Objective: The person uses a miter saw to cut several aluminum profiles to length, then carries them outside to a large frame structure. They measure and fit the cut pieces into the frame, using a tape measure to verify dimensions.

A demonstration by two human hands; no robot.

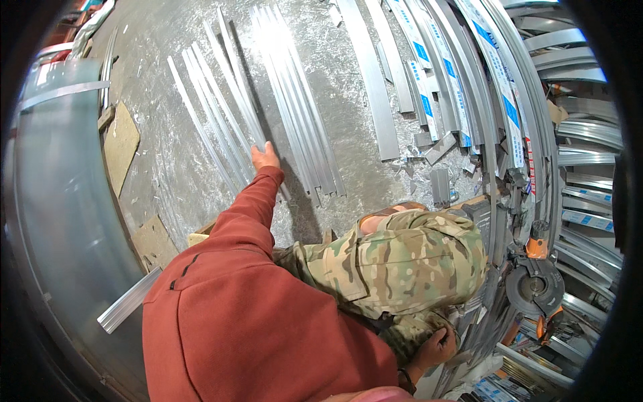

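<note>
While the left hand (265,158) reaches flat-fingered onto aluminium strips (228,120) at centre frame | right hand (437,348), lower right, grips camouflage fabric (395,268) | step: picking a strip; next needs fingers closing.

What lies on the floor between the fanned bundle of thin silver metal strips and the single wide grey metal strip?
In the head view, only bare, scratched grey floor separates the fanned silver strips from the wide grey strip.

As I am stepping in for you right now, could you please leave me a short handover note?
Left hand: stretched out, touching the near ends of the thin metal strips on the floor; grip unclear.
Right hand: low, resting on camouflage cloth.
Done: strips lie in loose groups on the floor.
Left: no strip is lifted yet.
Circular saw sits to the right.
</note>
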